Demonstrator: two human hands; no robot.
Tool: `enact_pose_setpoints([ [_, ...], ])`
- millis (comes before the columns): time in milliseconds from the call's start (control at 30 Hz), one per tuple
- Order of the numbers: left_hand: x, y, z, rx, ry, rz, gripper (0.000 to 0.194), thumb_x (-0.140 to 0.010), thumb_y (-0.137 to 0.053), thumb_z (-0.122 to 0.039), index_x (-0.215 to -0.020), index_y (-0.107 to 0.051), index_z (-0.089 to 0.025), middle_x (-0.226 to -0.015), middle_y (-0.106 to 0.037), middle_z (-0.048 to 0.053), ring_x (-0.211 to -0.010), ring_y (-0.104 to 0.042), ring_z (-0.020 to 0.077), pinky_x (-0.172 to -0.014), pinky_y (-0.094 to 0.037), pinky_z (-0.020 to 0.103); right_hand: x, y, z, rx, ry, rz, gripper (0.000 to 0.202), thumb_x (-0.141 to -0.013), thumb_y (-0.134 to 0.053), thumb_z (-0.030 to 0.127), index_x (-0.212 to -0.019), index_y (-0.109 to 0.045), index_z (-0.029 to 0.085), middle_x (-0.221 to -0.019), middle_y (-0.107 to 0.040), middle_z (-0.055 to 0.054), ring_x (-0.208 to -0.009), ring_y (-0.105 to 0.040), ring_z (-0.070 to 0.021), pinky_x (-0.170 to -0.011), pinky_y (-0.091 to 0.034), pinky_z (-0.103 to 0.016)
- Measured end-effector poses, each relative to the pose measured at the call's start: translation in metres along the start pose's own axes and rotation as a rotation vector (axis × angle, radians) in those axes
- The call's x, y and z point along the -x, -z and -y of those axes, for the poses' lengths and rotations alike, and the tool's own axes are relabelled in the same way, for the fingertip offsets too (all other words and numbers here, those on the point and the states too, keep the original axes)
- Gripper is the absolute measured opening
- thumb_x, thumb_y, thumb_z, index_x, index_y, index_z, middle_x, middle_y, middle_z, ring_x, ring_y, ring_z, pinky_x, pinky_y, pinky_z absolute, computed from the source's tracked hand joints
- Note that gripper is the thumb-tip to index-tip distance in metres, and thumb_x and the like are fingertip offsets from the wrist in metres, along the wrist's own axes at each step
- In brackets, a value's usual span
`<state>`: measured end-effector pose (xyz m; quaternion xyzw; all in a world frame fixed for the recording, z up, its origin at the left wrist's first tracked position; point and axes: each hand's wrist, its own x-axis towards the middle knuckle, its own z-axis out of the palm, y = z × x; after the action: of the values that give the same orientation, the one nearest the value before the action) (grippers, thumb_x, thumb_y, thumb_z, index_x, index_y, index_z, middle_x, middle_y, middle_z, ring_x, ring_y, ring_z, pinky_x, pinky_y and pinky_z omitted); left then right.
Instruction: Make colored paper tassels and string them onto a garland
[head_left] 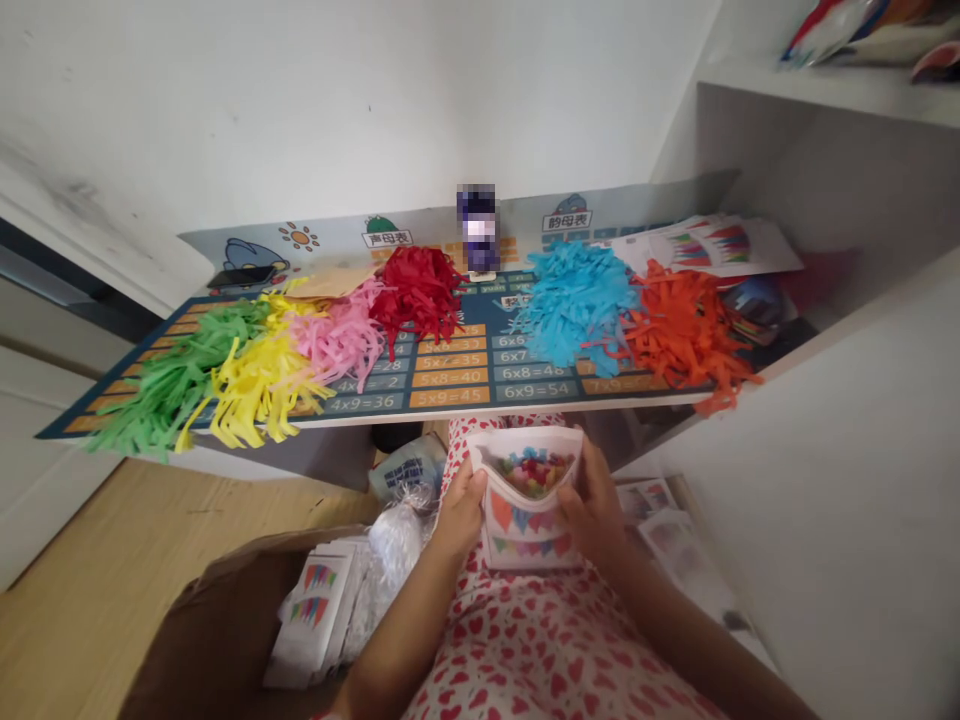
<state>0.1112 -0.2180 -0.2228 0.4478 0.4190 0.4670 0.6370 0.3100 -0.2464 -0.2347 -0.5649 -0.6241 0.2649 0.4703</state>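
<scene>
Heart-print clothing (525, 640) covers your lap, nearest the camera. At 8 o'clock from the pouch, a brown box (202, 600) holds a stack of printed packets (315, 605), with white shredded strands (394, 545) beside it; loose printed sheets (671, 545) lie around 4 o'clock. Toward 12 o'clock, the front edge of the tabletop (450, 395) comes between you and 6 fringed paper bundles: green (187, 365) and yellow (259, 390) around 9 to 10 o'clock, pink (337, 335) at 10, red (420, 295) at 11, blue (581, 305) between 12 and 1, orange (686, 330) near 2. A blurred purple item (478, 230) stands beyond, near 12 o'clock.

Your white printed pouch (529, 535) is between your 2 hands, above your lap, its mouth open and sagging at the front, showing multicoloured paper pieces (532, 470) inside.

Your left hand (463, 505) is clamped on its 9 o'clock edge, thumb at the upper front. Your right hand (596, 505) is clamped on its 3 o'clock edge, thumb just below the rim.
</scene>
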Motion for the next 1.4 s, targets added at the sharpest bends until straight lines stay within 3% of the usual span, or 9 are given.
enact_pose_setpoints([
  [133, 0.003, -0.005, -0.006, -0.219, -0.138, -0.070, 0.053, -0.093, -0.047, -0.059, -0.127, -0.058, -0.020, -0.127, -0.066, 0.011, -0.127, -0.055, 0.0299, -0.106, -0.044, 0.043, 0.010, -0.015, -0.007, -0.124, 0.050, -0.216, 0.077, -0.086, -0.050, 0.047, -0.150, -0.014, 0.024, -0.146, -0.038, -0.020, -0.133, -0.047, -0.0332, -0.105, -0.045, -0.053],
  [300, 0.008, -0.007, 0.004, -0.351, -0.312, -0.184, 0.050, -0.095, -0.047, -0.053, -0.134, -0.048, -0.021, -0.136, -0.058, 0.014, -0.129, -0.053, 0.0290, -0.109, -0.042, 0.043, 0.018, -0.020, -0.022, -0.089, 0.042, -0.263, 0.077, -0.083, -0.052, 0.059, -0.146, -0.020, 0.029, -0.131, -0.049, -0.018, -0.119, -0.056, -0.0322, -0.096, -0.051, -0.053],
  [400, 0.008, -0.006, 0.013, -0.332, -0.484, -0.276, 0.052, -0.096, -0.053, -0.043, -0.142, -0.038, -0.024, -0.133, -0.059, 0.014, -0.121, -0.060, 0.0243, -0.102, -0.048, 0.039, 0.016, -0.014, -0.022, -0.059, 0.170, -0.302, 0.068, -0.083, -0.058, 0.059, -0.141, -0.034, 0.032, -0.127, -0.052, -0.014, -0.117, -0.056, -0.0319, -0.096, -0.050, -0.054],
  [500, 0.006, -0.002, 0.017, -0.421, -0.719, -0.388, 0.043, -0.095, -0.057, -0.036, -0.134, -0.048, -0.023, -0.122, -0.064, 0.012, -0.110, -0.065, 0.0209, -0.093, -0.053, 0.034, 0.011, -0.010, -0.021, -0.112, 0.296, -0.299, 0.066, -0.081, -0.064, 0.057, -0.137, -0.043, 0.029, -0.125, -0.053, -0.011, -0.113, -0.058, -0.0294, -0.096, -0.050, -0.049],
  [600, 0.007, 0.004, 0.016, -0.619, -0.827, -0.384, 0.025, -0.095, -0.056, -0.032, -0.116, -0.062, -0.021, -0.114, -0.068, 0.010, -0.108, -0.066, 0.0214, -0.092, -0.053, 0.036, 0.008, -0.009, -0.022, -0.175, 0.263, -0.271, 0.065, -0.076, -0.072, 0.056, -0.129, -0.048, 0.026, -0.117, -0.055, -0.010, -0.105, -0.060, -0.0272, -0.091, -0.051, -0.045],
  [800, 0.009, 0.012, 0.014, -0.745, -0.873, -0.350, 0.030, -0.096, -0.055, -0.037, -0.119, -0.062, -0.020, -0.110, -0.070, 0.010, -0.104, -0.068, 0.0218, -0.087, -0.056, 0.036, 0.002, -0.006, -0.025, -0.267, 0.156, -0.266, 0.056, -0.068, -0.077, 0.057, -0.104, -0.050, 0.025, -0.092, -0.054, -0.003, -0.081, -0.057, -0.0204, -0.073, -0.049, -0.036],
  [1000, 0.010, 0.012, 0.001, -0.763, -0.869, -0.225, 0.026, -0.098, -0.053, -0.033, -0.118, -0.062, -0.021, -0.107, -0.073, 0.008, -0.106, -0.068, 0.0204, -0.090, -0.055, 0.036, -0.004, 0.000, -0.025, -0.310, 0.149, -0.285, 0.049, -0.067, -0.078, 0.055, -0.094, -0.050, 0.025, -0.085, -0.052, -0.001, -0.075, -0.054, -0.0175, -0.067, -0.046, -0.030],
  [1233, 0.002, 0.010, -0.014, -0.672, -0.888, -0.273, 0.016, -0.093, -0.059, -0.034, -0.094, -0.066, -0.020, -0.105, -0.072, 0.008, -0.097, -0.070, 0.0207, -0.082, -0.055, 0.034, -0.015, 0.004, -0.007, -0.318, 0.192, -0.254, 0.025, -0.082, -0.068, 0.043, -0.080, -0.051, 0.024, -0.084, -0.062, -0.004, -0.079, -0.061, -0.0200, -0.066, -0.049, -0.033],
  [1400, -0.010, 0.018, -0.020, -0.442, -0.634, -0.012, 0.017, -0.091, -0.063, -0.034, -0.082, -0.060, -0.019, -0.104, -0.073, 0.012, -0.108, -0.068, 0.0270, -0.089, -0.053, 0.040, -0.021, 0.001, 0.003, -0.402, 0.224, -0.329, 0.024, -0.082, -0.071, 0.036, -0.098, -0.056, 0.027, -0.087, -0.065, -0.002, -0.078, -0.064, -0.0178, -0.068, -0.052, -0.031],
])
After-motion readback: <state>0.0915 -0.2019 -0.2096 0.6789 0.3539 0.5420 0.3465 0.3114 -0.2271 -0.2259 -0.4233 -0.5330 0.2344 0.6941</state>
